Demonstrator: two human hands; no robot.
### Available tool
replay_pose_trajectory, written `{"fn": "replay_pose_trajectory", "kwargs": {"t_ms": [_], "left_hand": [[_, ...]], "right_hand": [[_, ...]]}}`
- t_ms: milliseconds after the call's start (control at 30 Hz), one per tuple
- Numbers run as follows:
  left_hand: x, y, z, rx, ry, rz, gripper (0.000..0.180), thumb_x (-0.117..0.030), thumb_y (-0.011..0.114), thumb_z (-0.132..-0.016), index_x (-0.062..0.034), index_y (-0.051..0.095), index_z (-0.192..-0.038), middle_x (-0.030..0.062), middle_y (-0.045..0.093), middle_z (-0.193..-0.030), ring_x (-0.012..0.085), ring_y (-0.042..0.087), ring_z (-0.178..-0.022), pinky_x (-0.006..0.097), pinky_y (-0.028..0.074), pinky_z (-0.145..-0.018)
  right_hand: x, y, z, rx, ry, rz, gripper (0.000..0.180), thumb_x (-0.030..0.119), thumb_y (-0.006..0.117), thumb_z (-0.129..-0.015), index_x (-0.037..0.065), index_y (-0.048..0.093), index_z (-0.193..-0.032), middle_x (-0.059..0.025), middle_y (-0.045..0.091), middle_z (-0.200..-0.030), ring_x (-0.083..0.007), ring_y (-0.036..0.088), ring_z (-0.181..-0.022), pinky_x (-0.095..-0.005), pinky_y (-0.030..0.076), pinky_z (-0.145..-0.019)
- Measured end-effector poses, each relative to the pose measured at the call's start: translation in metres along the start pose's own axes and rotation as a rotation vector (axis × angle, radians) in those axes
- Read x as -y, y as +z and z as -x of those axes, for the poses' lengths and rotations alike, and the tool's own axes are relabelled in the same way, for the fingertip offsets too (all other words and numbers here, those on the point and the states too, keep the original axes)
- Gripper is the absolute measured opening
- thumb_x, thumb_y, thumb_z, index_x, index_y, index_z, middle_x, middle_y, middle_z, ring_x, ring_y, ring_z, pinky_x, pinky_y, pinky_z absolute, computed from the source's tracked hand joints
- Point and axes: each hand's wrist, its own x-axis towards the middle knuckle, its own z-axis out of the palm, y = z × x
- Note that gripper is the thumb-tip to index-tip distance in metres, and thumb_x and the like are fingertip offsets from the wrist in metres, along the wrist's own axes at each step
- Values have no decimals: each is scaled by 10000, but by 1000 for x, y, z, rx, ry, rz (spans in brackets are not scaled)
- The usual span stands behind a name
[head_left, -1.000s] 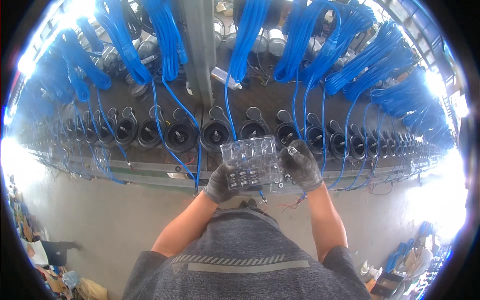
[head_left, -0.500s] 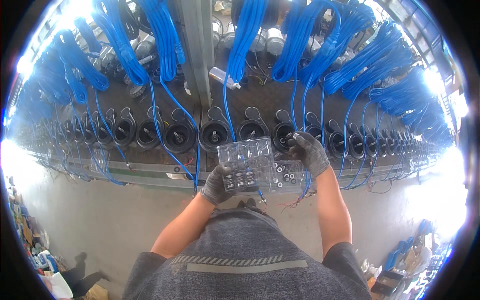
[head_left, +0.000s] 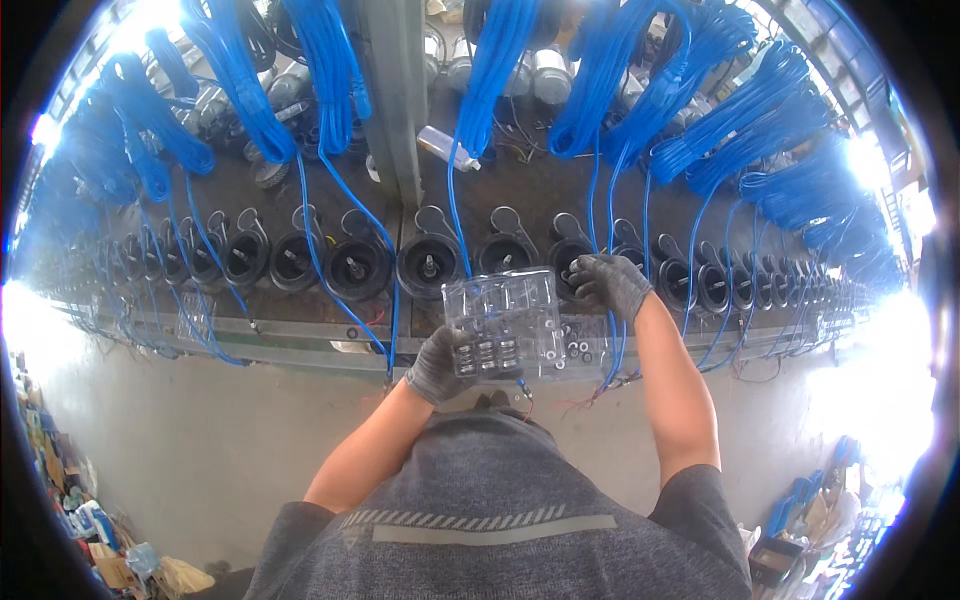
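My left hand, in a dark grey glove, grips the lower left edge of a clear plastic tray with compartments. Stacks of round metal-and-black parts fill its near compartments; the far ones look see-through. Partly hidden behind its right side is a second clear tray with small black and white rings. My gloved right hand reaches over a black round housing on the bench. Its fingers are bent together at the housing's centre; what they hold, if anything, is hidden.
A long row of similar black housings with central shafts lines the bench. Bundles of blue cable hang above, their ends trailing over the front edge. A grey metal post rises mid-bench; a white bottle lies beside it.
My right hand has moved slightly left and further over the black housing, fingers now at its centre. The tray in my left hand has shifted a little right, covering more of the second tray.
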Motion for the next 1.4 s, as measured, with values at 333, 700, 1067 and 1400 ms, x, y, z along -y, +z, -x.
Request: {"fn": "replay_pose_trajectory", "kwargs": {"t_ms": [333, 700, 1067, 1400], "left_hand": [[2, 2, -5, -36, -45, -48, 781, -201, 799, -799, -14, 465, -1480, 216, 610, -1391, 371, 652, -1223, 610, 532, -1052], [9, 4, -24, 95, 11, -32, 901, -272, 834, -800, -25, 390, -1545, 220, 545, -1479, 369, 612, -1288, 579, 526, -1070], [17, 18, -49, -87, 30, -187, 761, -333, 797, -826, 33, 523, -1434, 215, 654, -1338, 332, 677, -1184, 510, 543, -1059], [76, 13, -87, -104, -53, -109, 659, -287, 796, -819, 13, 582, -1365, 208, 678, -1267, 337, 696, -1139, 513, 573, -1028]], "right_hand": [[14, 33, 18, -188, -647, 1537, 256, 150, 605, -1012, 8, 663, -1217, -246, 726, -1047, -393, 706, -1030, -456, 540, -936], [33, 69, -12, -91, -356, 2009, 212, 82, 605, -922, 16, 697, -1101, -222, 744, -1068, -383, 709, -1078, -466, 566, -935], [12, 53, 110, -134, -856, 1414, 365, 238, 733, -879, 85, 697, -1208, -175, 691, -1097, -378, 681, -1020, -457, 542, -929], [-43, 8, 112, 91, -798, 1711, 569, 278, 718, -921, 172, 570, -1460, -134, 650, -1228, -322, 671, -1104, -418, 547, -974]]}}
